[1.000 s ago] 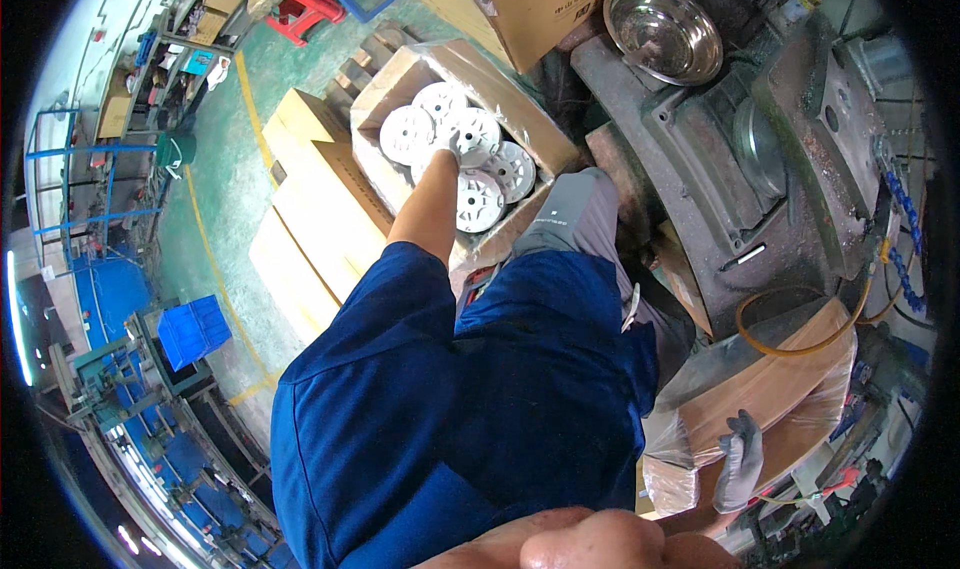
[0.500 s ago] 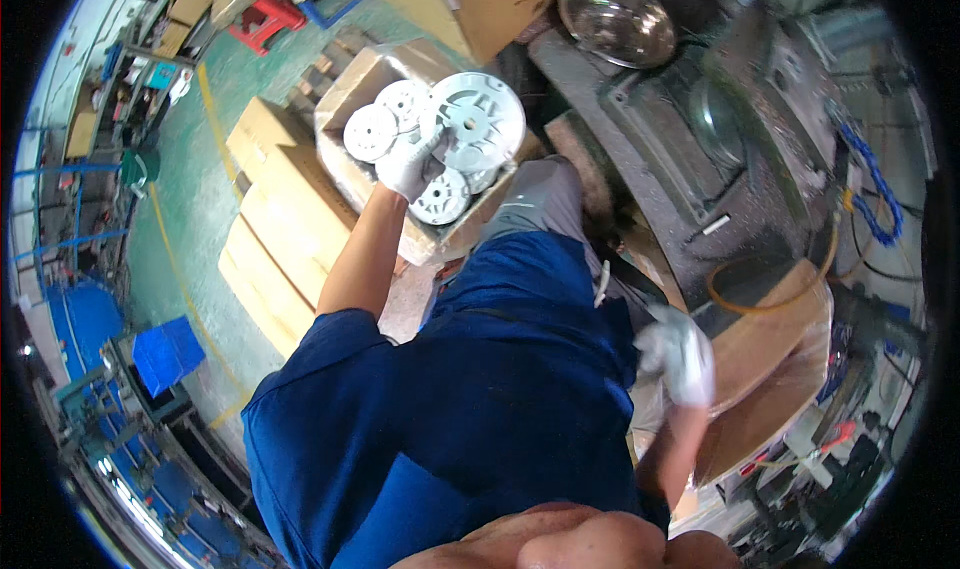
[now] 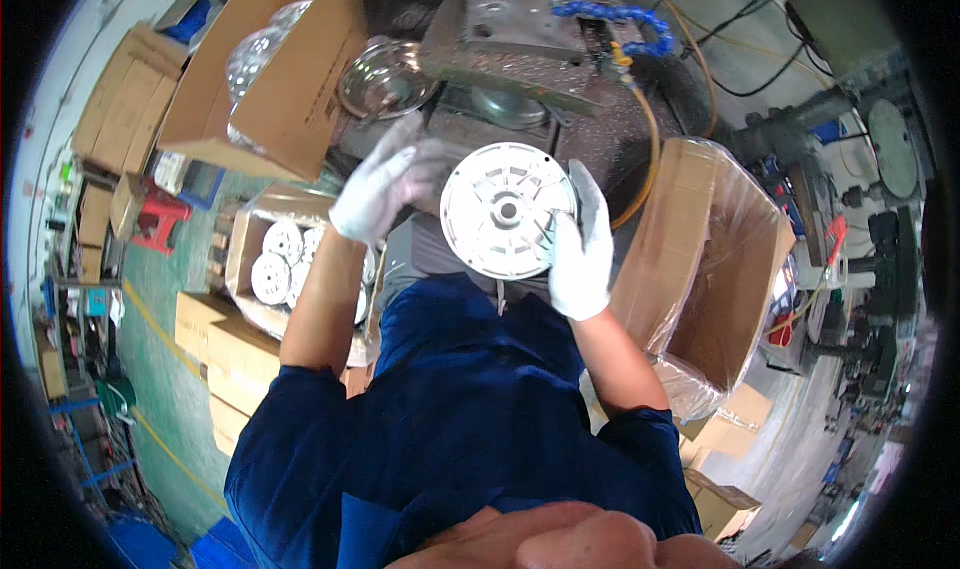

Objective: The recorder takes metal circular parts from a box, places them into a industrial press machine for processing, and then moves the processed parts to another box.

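- Up and left of the white disc [image 3: 492,209], can see a tall carton [image 3: 310,94] with shiny items [image 3: 255,59] inside, too unclear to name.
- Lower, well left of the disc, can see an opened box [image 3: 241,241] with several similar discs [image 3: 283,239] lying in it; judged as not yet taken up.
- Just left of the disc, can see the left grip [image 3: 385,184], blurred, fingers loosely spread, nothing held; cannot tell whether touching the rim.
- Above and left of the disc, can see a metal bowl [image 3: 388,77].
- Just beyond the disc, can see a dark machine [image 3: 515,69]. Judged as done: one disc out in hand. Judged as left: setting it down.
- At the disc's right edge, can see the right grip [image 3: 582,259] grasping it, thumb across the front face, fingers along the rim; disc to the left of the palm, hub clear of the fingers.
- Farther right of the disc, can see a plastic-lined box [image 3: 655,259]; cannot count finished pieces.
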A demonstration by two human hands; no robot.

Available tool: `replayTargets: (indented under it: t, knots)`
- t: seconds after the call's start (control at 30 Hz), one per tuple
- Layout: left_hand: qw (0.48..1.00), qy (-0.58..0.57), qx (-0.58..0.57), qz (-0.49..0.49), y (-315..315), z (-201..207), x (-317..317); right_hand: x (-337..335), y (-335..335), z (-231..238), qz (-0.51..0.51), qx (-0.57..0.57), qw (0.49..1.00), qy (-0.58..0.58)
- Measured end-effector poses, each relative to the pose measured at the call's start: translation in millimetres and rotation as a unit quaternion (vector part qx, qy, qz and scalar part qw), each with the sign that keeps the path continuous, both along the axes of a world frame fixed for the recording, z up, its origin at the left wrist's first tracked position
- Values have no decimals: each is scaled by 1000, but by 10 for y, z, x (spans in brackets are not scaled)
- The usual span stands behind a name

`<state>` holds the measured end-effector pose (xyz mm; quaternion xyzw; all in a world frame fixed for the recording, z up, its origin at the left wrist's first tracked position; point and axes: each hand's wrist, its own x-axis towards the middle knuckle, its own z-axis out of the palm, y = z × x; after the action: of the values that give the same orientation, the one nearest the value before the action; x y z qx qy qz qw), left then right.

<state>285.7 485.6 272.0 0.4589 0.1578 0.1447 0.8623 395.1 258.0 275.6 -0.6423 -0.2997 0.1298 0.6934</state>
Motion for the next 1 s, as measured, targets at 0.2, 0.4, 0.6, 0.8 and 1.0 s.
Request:
replayTargets:
  t: [0.2, 0.4, 0.6, 0.8, 1.0]
  knots:
    - [936, 37, 290, 198, -531, 106, 605, 52, 264, 16, -77, -36, 992, -97]
    - [916, 67, 335, 212, 284, 434, 961, 83, -156, 37, 33, -183, 965, -185]
    - [894, 117, 355, 248, 1065, 423, 1880, -131, -776, -293, 157, -310, 900, -264]
    - [855, 165, 438, 222, 1122, 496, 2300, -309, -1117, -560, 215, -396, 869, -205]
    - [728, 329, 598, 68, 1122, 725, 2215, -133, -1166, -497, 179, -435, 857, -210]
